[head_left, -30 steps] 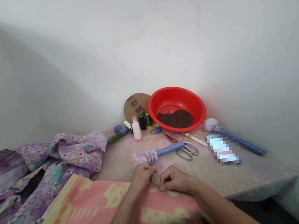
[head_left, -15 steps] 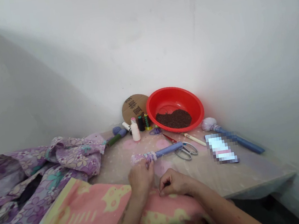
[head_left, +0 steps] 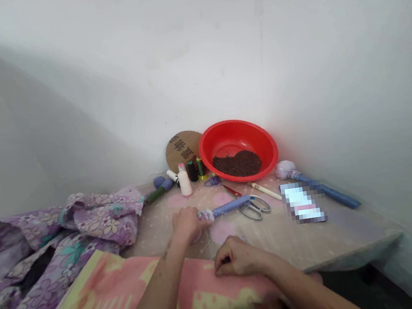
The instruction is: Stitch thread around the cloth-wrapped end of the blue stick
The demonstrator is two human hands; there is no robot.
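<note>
blue stick (head_left: 232, 205), its cloth head (head_left: 206, 216) gripped by the left hand (head_left: 186, 225), points toward three o'clock, best steadied clear of the scissors (head_left: 267, 211); the curled right hand (head_left: 238, 257)'s contents can't be told.

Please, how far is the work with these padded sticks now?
Looks done: the right-hand stick, its round head bound.
In hand: the left hand is around the floral head of the nearer stick; the right hand is pinched.
Perhaps left: finishing this head, though its binding is partly hidden. Scissors lie under its handle.
</note>
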